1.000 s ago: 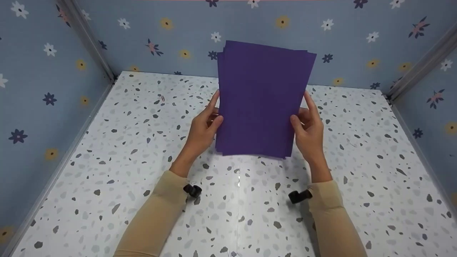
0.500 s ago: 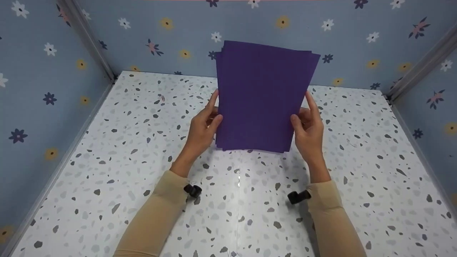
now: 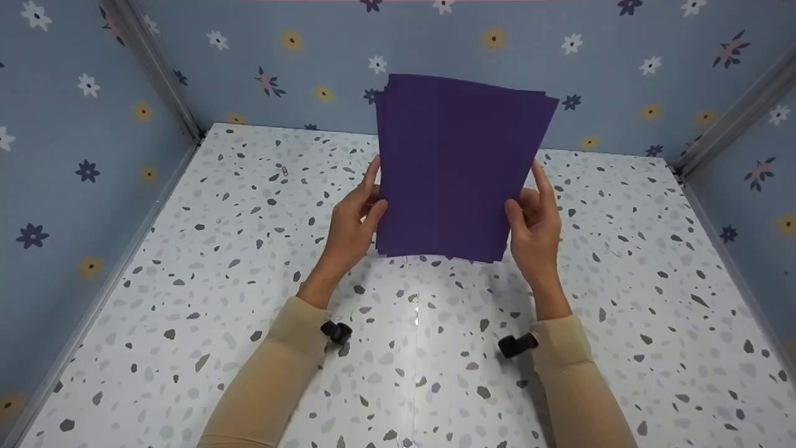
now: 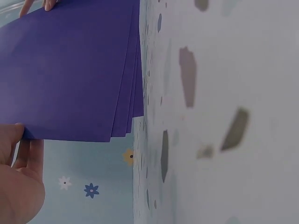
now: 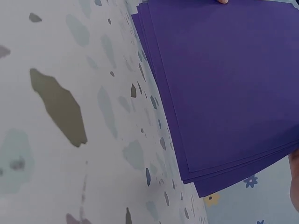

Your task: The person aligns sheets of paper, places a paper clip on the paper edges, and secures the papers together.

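And here is the stack of dark purple, rectangular, paper-like sheets point(image 3: 460, 168), upright with a backward lean in front of the person, between the two hands over the white, grey-speckled tabletop point(image 3: 448, 348); the bare left hand point(image 3: 354, 227) has its left side, the bare right hand point(image 3: 538, 230) its right, each pinching with the thumb in front and fingers going behind, the gap closed down to the thickness of the sheets; how hard they press, I cannot tell.

The corners are fanned out, several layers peeping past one another at the top and lower edges; good handling here, I judge, means a light, even pinch, loose enough for sheets to slide, both hands level, the lower edge tapped flat and the sides patted inward; squeeze too hard and the sheets may bow or lock askew; slacken one side and the fan could spread.

Now the edges: the lower edge hangs close to the tabletop, though whether it touches I cannot tell; the top edge stands against the blue flowered back wall point(image 3: 435, 31), apparently apart from it; speckled surface stretches out either side and toward the person; the small reddish paper clip point(image 3: 285, 171) lies beyond the left hand, well apart from the sheets.
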Demonstrator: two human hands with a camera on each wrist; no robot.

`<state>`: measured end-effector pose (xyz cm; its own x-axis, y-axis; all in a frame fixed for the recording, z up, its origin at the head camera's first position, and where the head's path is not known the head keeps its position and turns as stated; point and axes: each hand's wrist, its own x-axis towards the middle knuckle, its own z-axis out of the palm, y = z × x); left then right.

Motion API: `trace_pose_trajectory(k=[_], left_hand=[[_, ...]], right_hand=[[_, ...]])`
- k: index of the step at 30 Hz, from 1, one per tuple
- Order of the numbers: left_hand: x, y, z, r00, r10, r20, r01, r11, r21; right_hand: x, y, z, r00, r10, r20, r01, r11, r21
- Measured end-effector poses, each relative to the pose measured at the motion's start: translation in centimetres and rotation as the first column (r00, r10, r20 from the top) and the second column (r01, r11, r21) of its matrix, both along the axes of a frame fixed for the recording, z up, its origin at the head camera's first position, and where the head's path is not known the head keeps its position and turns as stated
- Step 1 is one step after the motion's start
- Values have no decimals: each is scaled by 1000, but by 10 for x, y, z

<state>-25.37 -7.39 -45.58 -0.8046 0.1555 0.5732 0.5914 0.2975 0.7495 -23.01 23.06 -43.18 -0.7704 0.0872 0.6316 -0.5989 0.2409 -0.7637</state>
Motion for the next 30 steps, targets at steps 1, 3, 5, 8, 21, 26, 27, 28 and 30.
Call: trace_pose_trajectory(k=[1, 3, 5, 8, 21, 26, 27, 28, 30], left_hand=[[0, 0, 0, 1000, 0, -1, 0, 1000, 1], [0, 0, -1, 1000, -1, -2, 1, 1000, 3], [0, 0, -1, 1000, -1, -1, 1, 1000, 5], [0, 0, -1, 1000, -3, 0, 3, 1000, 12], [-1, -1, -1, 1000, -9, -24, 9, 1000, 16], [0, -1, 0, 1000, -13, -22, 13, 1000, 14], [0, -1, 0, 1000, -12, -21, 13, 1000, 12], [-1, -1, 0, 1000, -12, -22, 12, 1000, 11], [-1, -1, 0, 1000, -11, -27, 12, 1000, 11]], right_hand=[[2, -2, 2, 1000, -2, -2, 2, 1000, 2], [7, -5, 8, 1000, -3, -6, 3, 1000, 4], [8, -7, 9, 1000, -11, -7, 11, 1000, 8], [7, -6, 7, 1000, -12, -14, 12, 1000, 8], [-1, -1, -3, 1000, -9, -18, 9, 1000, 14], [-7, 4, -12, 1000, 0, -12, 1, 1000, 9], [-8, 5, -12, 1000, 7, -11, -7, 1000, 6], [-8, 5, -13, 1000, 14, -12, -14, 1000, 3], [-7, 5, -13, 1000, 26, -12, -26, 1000, -5]])
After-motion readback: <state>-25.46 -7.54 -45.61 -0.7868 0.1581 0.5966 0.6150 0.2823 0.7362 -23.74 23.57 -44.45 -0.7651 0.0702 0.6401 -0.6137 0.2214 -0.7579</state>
